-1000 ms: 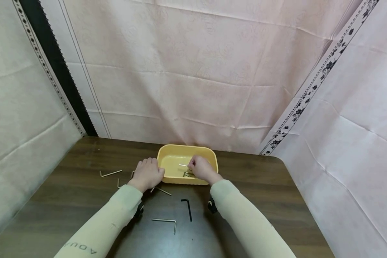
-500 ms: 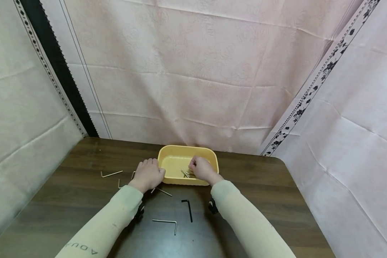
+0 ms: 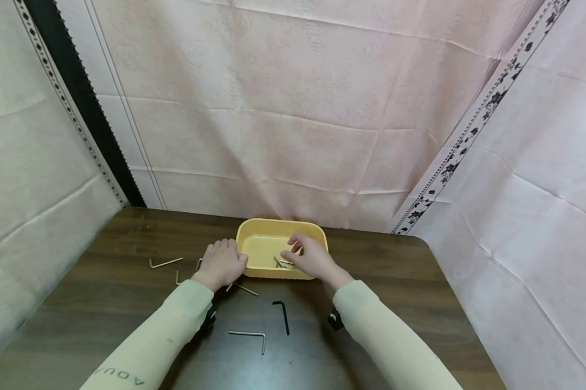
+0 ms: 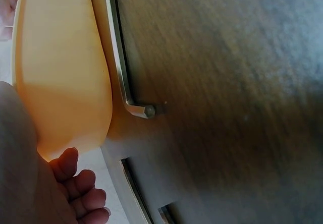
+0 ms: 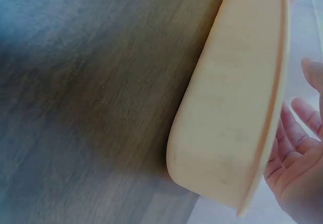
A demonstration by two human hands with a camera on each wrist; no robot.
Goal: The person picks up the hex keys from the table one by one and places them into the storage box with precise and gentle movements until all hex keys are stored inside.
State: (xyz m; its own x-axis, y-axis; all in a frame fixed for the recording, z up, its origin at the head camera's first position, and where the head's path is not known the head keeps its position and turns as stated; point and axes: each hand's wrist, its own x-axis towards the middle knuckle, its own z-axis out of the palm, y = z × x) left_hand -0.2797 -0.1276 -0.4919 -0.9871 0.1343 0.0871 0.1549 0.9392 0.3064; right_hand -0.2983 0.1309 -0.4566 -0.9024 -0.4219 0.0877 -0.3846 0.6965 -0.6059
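Note:
A shallow yellow plastic bin (image 3: pixel 261 273) stands near the back of the table. At its left end my left hand (image 3: pixel 221 262) grips the wall, with curled fingers (image 4: pixel 87 184) against the outside in the left wrist view. Over the right part of the bin hovers my right hand (image 3: pixel 312 257). Its fingers (image 5: pixel 298 133) are loosely spread and nothing shows between them. Several metal hex keys (image 3: pixel 282 264) lie inside the bin, partly behind its front wall.
On the wooden table, a black hex key (image 3: pixel 285 318) and a silver hex key (image 3: pixel 248 333) lie in front. A hex key (image 4: pixel 119 67) lies close to the bin, with others (image 3: pixel 167 263) farther left. Cloth (image 3: pixel 293 135) hangs behind the table.
The right hand, earlier with its fingers pinched over a hex key, has let it drop into the bin and spread its fingers. My left hand stays on the bin.

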